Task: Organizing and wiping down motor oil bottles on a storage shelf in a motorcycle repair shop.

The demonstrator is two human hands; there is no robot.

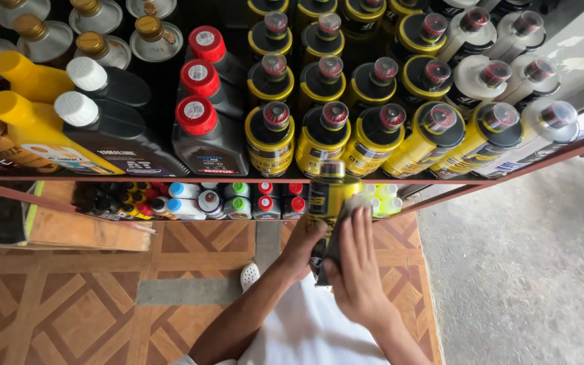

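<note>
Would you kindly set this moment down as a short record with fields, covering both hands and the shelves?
Held item: yellow and black bottle, upright in front of the shelf edge
Left hand: grips the bottle's lower part from the left
Right hand: presses a dark cloth against the bottle's side
Top shelf: rows of yellow and black bottles, grey bottles with red caps, yellow jugs
Lower shelf: small bottles with coloured caps
Floor: patterned tiles
</note>
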